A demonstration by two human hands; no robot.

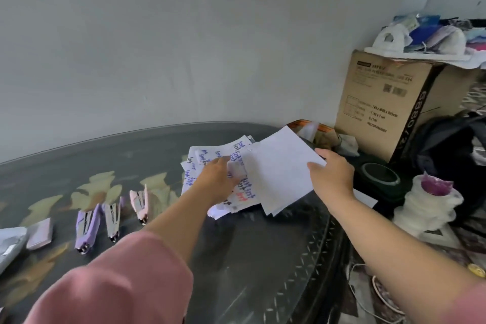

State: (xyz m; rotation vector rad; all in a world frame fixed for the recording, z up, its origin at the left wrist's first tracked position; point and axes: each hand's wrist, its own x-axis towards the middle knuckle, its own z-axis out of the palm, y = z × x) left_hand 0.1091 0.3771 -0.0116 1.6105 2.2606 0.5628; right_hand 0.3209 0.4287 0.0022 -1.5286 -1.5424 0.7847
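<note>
A loose pile of white papers with blue and red handwriting (210, 158) lies at the far right of the dark glass table (249, 258). My left hand (218, 181) reaches onto the pile and its fingers pinch a small folded slip of paper. My right hand (331, 176) grips the right edge of a few blank white sheets (278, 173), lifted and tilted over the pile. Both arms wear pink sleeves.
Three staplers (88, 229), two purple and one pink, lie in a row at the left with a small purple box (39, 233). A cardboard box (389, 102) topped with clutter, a dark round container (380, 179) and a white spool (428, 208) stand at the right.
</note>
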